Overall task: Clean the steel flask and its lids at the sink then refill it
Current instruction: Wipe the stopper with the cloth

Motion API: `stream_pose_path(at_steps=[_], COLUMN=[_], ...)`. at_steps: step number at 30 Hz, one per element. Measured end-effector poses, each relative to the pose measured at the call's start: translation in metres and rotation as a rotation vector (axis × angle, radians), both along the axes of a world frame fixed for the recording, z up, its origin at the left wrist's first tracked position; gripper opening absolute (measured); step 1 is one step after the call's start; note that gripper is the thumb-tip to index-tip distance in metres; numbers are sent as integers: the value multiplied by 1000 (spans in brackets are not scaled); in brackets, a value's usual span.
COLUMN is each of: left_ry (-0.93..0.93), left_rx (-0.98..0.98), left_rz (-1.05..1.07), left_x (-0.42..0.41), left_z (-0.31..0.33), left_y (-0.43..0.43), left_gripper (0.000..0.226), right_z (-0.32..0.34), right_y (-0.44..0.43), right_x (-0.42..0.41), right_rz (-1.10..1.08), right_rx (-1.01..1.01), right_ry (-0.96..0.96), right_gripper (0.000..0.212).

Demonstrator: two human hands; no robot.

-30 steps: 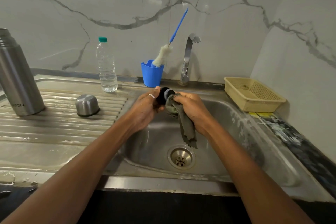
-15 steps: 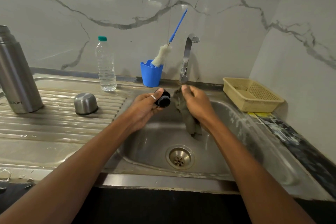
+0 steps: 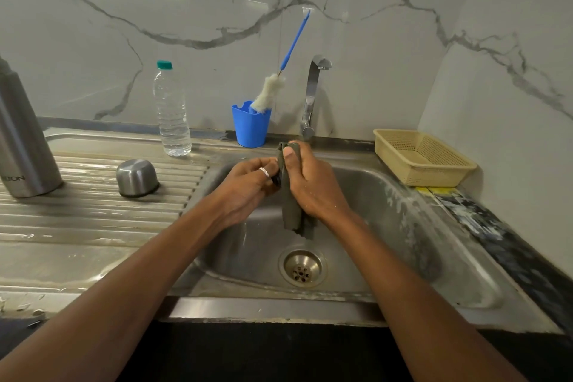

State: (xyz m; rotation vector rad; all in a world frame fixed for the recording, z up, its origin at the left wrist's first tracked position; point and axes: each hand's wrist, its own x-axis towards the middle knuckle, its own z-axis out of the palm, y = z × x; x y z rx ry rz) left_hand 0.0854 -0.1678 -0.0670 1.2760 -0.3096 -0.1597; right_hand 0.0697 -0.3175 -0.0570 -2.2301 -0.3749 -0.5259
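Head view: near the sink [image 3: 390, 226] back edge, left hand [image 3: 248, 184] pinches the black lid [image 3: 275, 180] against the cloth [image 3: 291, 214] that right hand [image 3: 311, 187] grips. The steel flask [image 3: 24, 145] stands at the counter [image 3: 93, 226] left edge, with the steel cap [image 3: 136, 177] nearby.

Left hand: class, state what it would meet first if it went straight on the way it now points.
The cloth gripped by the right hand; the lid that the left hand holds seems to touch it, though depth is unclear.
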Motion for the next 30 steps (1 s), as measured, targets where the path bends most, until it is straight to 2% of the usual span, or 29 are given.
stream_pose_path(at_steps=[3,8,10,12,14,16,17,19,21,23,24,27,28,30], left_ry=[3,144,61,-184,-420,-510,-513,-472,-351,-200,-157,-181,-239,-426], left_rx=[-10,-1,43,218,458,584,595,527,390,301,292,306,338,472], left_rz=[-94,-113,-111,-134,-123,-94,-82,-71,-58,-102,-141,-170,-149,-98], left_x=[1,1,2,3,3,4,4,3,-1,-2,-2,-2,-2,2], left_z=[-1,-3,-4,-5,-7,-9,-9,-8,-3,0,0,-2,-1,-1], left_y=[-1,-4,-2,4,9,9,8,3,0,1,2,6,8,11], left_gripper=[27,22,21,24,31,38,41,40,33,33,36,29,25,24], right_z=[-3,-5,-2,0,2,2,3,3,4,4,2,1,1,3], right_y=[-1,-9,-9,-7,-9,-16,-19,-19,-13,-7,-8,-10,-10,-10], right_x=[5,6,7,11,14,11,9,9,11,10,10,9,9,11], right_rz=[-108,-123,-101,-125,-148,-77,-62,-130,-203,-162,-126,-61,-73,-100], right_rx=[99,1,26,113,276,445,449,352,238,178,153,129,150,280], right_ry=[-7,-172,-187,-56,292,603,629,436,100,-147,-206,-208,-126,207], right_gripper=[38,28,29,35,38,34,34,37,39,35,33,33,35,37])
